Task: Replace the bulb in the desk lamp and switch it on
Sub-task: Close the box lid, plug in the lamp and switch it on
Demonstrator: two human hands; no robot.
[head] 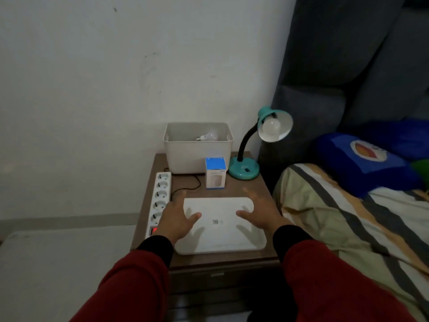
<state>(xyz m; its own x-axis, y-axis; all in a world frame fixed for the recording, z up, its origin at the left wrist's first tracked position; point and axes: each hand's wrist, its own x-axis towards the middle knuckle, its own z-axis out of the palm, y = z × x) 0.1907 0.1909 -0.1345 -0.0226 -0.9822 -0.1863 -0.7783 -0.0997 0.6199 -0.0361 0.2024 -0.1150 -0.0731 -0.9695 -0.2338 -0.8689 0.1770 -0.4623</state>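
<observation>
Two open hands [216,219] over smooth rounded lid [220,225]

Print on the blue box [216,174] too small; right hand [260,216] blurred.

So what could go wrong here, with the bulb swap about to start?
1. The power strip has its red switch glowing, so it looks live. Whether the lamp is plugged in cannot be told; if so, unscrewing the bulb in the shade risks a shock.
2. The lamp stands at the nightstand's back right corner by the bed; a twist could tip it.
3. The room is dim, so either open hand, left hand or right hand, could knock the small blue box.
</observation>
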